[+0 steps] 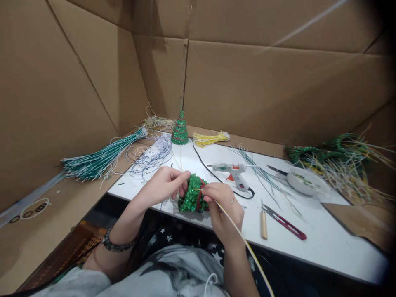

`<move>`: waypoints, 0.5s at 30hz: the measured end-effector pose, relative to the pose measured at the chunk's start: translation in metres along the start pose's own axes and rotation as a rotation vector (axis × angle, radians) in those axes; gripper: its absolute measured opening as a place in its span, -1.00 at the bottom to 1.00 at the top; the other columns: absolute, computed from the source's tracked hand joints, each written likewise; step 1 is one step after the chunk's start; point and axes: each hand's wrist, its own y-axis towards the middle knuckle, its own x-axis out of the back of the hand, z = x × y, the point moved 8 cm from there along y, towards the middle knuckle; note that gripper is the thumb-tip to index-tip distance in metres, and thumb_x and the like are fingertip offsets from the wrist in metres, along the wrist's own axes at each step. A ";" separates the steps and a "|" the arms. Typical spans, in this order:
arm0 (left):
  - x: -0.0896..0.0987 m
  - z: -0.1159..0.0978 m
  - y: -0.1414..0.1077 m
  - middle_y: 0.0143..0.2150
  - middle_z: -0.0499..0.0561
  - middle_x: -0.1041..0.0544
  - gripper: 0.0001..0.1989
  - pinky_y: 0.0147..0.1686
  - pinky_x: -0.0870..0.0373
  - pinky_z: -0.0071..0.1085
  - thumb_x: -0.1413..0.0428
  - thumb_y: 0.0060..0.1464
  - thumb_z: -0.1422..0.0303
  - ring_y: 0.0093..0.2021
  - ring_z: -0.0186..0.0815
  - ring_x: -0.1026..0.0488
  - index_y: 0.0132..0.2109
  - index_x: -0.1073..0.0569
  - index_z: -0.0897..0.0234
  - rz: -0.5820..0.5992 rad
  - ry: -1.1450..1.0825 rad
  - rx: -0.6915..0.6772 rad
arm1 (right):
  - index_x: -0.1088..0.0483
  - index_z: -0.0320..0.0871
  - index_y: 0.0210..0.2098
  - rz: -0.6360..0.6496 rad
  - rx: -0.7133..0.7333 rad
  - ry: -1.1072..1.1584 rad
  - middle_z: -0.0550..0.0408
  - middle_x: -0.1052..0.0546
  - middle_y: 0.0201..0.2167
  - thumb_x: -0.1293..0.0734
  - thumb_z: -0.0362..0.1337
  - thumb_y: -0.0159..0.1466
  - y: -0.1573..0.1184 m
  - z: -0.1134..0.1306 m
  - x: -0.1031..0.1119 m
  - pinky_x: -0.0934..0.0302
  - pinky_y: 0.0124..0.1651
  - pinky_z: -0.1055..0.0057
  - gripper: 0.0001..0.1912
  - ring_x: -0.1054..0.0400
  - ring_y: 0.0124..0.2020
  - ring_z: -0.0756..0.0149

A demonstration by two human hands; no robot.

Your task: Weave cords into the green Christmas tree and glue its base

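Note:
A green beaded piece with a dark red band (192, 196) lies at the front edge of the white table (198, 156). My left hand (168, 183) is at its left side, thumb and fingers pinched together near its upper left edge; what is between them is too small to make out. At the piece's right side, my right hand (224, 202) pinches a yellow-and-white strand (244, 243), which trails down past my wrist to the bottom of the view. A short yellow length shows on the beads beside my right fingertips.
Behind the hands stands a small beaded tree (180, 131). A glue gun (236, 173), awl (263, 225), red-handled snips (287, 225) and white bowl (301, 181) are to the right. Green strands (105, 159) lie left, a yellow bundle (210, 139) behind. Cardboard walls surround the table.

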 end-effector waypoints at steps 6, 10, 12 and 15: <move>-0.013 0.002 -0.002 -0.67 -0.19 -0.19 -0.56 -0.64 0.02 -0.53 -0.13 0.13 0.06 -0.64 -0.50 -0.10 -0.52 -0.35 0.31 0.203 0.010 -0.009 | -0.39 -0.10 -0.12 -0.004 -0.006 0.019 0.02 -0.59 -0.24 -0.26 -0.52 0.33 -0.002 -0.002 0.000 -0.39 -0.11 0.27 -0.77 -0.48 -0.17 0.28; -0.016 0.003 -0.001 -0.59 -0.19 -0.20 -0.64 -0.61 0.04 -0.54 -0.18 0.09 0.10 -0.59 -0.50 -0.07 -0.43 -0.39 0.33 0.236 -0.050 -0.012 | -0.39 -0.11 -0.13 -0.028 0.043 0.071 0.02 -0.59 -0.27 -0.26 -0.56 0.30 -0.004 0.001 0.003 -0.40 -0.12 0.24 -0.75 -0.49 -0.19 0.28; -0.017 0.002 -0.001 -0.58 -0.18 -0.21 -0.64 -0.59 0.02 -0.54 -0.19 0.08 0.11 -0.57 -0.50 -0.08 -0.43 -0.39 0.33 0.234 -0.070 -0.020 | -0.39 -0.12 -0.13 -0.021 0.076 0.059 0.02 -0.60 -0.28 -0.29 -0.57 0.28 -0.005 0.001 0.002 -0.41 -0.14 0.24 -0.73 -0.49 -0.22 0.28; -0.016 0.003 0.001 -0.59 -0.18 -0.18 -0.63 -0.59 0.05 -0.54 -0.19 0.08 0.11 -0.56 -0.50 -0.06 -0.46 -0.36 0.33 0.216 -0.077 -0.012 | -0.40 -0.13 -0.12 -0.012 0.106 0.023 0.02 -0.60 -0.29 -0.32 -0.60 0.24 -0.006 -0.001 -0.001 -0.42 -0.15 0.26 -0.70 -0.49 -0.24 0.28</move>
